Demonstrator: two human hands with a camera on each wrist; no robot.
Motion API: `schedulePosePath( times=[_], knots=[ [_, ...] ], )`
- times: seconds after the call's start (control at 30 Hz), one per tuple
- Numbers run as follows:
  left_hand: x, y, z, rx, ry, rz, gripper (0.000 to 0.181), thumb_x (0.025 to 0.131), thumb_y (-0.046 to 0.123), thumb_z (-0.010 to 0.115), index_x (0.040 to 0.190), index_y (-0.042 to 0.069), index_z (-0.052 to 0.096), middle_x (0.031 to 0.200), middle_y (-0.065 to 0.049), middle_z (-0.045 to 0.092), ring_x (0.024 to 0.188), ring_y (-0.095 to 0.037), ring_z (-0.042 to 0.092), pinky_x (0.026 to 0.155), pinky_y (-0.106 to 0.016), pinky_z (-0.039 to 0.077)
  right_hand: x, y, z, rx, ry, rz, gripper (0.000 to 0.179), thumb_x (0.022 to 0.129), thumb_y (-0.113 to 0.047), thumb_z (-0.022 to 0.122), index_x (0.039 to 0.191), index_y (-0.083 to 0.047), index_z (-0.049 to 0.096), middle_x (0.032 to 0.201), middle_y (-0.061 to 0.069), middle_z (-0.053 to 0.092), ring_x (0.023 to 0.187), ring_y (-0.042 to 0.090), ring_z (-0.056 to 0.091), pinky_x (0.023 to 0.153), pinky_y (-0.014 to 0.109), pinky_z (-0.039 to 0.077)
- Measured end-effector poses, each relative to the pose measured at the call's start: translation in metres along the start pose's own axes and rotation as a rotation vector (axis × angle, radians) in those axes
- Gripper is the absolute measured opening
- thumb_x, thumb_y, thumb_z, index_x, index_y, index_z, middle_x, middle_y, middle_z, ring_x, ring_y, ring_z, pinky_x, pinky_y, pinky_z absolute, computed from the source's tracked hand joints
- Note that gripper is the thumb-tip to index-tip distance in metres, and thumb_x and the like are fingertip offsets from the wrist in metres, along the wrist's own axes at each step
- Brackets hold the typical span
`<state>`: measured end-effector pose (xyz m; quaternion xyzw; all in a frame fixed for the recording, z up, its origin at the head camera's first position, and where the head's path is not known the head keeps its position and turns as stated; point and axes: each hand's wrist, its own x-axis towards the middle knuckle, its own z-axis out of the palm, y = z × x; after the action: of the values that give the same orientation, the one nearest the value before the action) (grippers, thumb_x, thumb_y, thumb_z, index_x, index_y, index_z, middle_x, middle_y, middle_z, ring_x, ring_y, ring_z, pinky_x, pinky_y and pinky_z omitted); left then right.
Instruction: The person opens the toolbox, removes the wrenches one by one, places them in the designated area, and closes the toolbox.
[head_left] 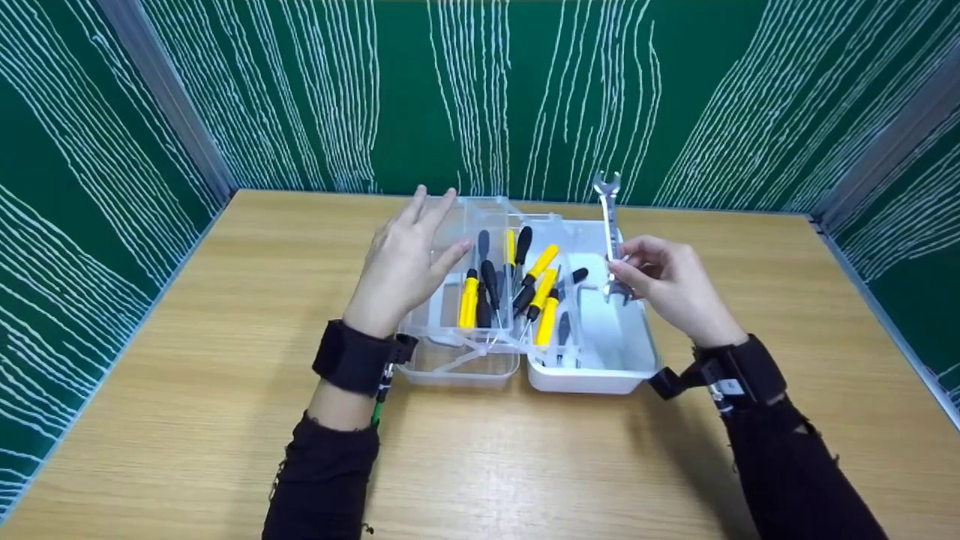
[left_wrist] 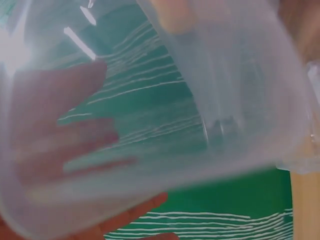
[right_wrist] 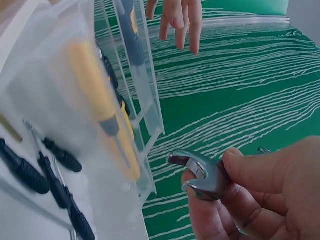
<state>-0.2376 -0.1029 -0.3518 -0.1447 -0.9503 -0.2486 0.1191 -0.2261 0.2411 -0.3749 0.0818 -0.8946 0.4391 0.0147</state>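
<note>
My right hand (head_left: 667, 281) pinches a silver open-ended wrench (head_left: 609, 217) between thumb and fingers, upright over the right part of a white plastic toolbox (head_left: 592, 381). Close up in the right wrist view, one forked end of it pokes out past the fingertips. On the other side, my left hand (head_left: 401, 255) is spread with fingers straight, right at the box's clear plastic lid (head_left: 457, 367). In the left wrist view that lid (left_wrist: 235, 135) covers most of the picture, and fingers show through it. Yellow-and-black screwdrivers (head_left: 468, 300) lie in a clear tray between the hands.
Black-handled screwdrivers (right_wrist: 22, 167) lie in the white box beneath the raised tray (right_wrist: 150, 90). The toolbox stands on a wooden table (head_left: 225, 360), toward its far edge. Green panels (head_left: 405, 97) with wavy white lines rise behind and on both sides.
</note>
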Motion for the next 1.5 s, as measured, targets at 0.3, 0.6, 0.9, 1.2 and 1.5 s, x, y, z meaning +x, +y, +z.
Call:
schedulePosePath(
  times=[0.3,0.6,0.9,1.2,1.5],
  knots=[
    [0.000,-0.001,0.000,0.019,-0.033,-0.027,0.074,0.107,0.047,0.065,0.170,0.023,0.034,0.178,-0.021,0.023,0.161,-0.043,0.034,0.130,-0.071,0.023,-0.005,0.022,-0.018,-0.038,0.011,0.030,0.029,0.108,-0.025,0.067,0.126,-0.002,0.068,0.102,0.013,0.072,0.083,0.010,0.068,0.072,0.021,0.061],
    [-0.001,-0.007,-0.001,0.026,-0.056,-0.039,0.074,0.107,0.048,0.063,0.170,0.023,0.033,0.179,-0.020,0.020,0.162,-0.045,0.030,0.129,-0.075,0.020,-0.007,0.042,-0.029,-0.067,0.025,0.049,0.028,0.108,-0.025,0.066,0.126,-0.002,0.067,0.097,0.006,0.070,0.078,0.009,0.065,0.066,0.021,0.057],
    [0.001,-0.010,-0.003,0.033,-0.086,-0.068,0.074,0.108,0.048,0.062,0.171,0.023,0.031,0.179,-0.020,0.017,0.162,-0.048,0.029,0.129,-0.075,0.019,-0.010,0.056,-0.038,-0.101,0.034,0.044,0.028,0.108,-0.025,0.066,0.123,-0.002,0.071,0.098,0.009,0.073,0.077,0.012,0.067,0.066,0.021,0.056],
    [0.001,-0.011,-0.004,0.031,-0.101,-0.097,0.076,0.108,0.050,0.061,0.171,0.023,0.029,0.180,-0.019,0.014,0.162,-0.050,0.027,0.128,-0.077,0.016,-0.013,0.070,-0.046,-0.128,0.040,0.081,0.032,0.108,-0.030,0.066,0.127,-0.003,0.070,0.100,0.008,0.074,0.078,0.011,0.065,0.066,0.024,0.057],
    [0.001,-0.013,-0.004,0.041,-0.119,-0.103,0.076,0.108,0.049,0.061,0.172,0.025,0.028,0.180,-0.020,0.013,0.162,-0.050,0.026,0.128,-0.078,0.015,-0.016,0.086,-0.053,-0.170,0.030,0.124,0.034,0.109,-0.028,0.065,0.128,0.000,0.067,0.103,0.010,0.072,0.081,0.010,0.064,0.070,0.021,0.060]
  ],
)
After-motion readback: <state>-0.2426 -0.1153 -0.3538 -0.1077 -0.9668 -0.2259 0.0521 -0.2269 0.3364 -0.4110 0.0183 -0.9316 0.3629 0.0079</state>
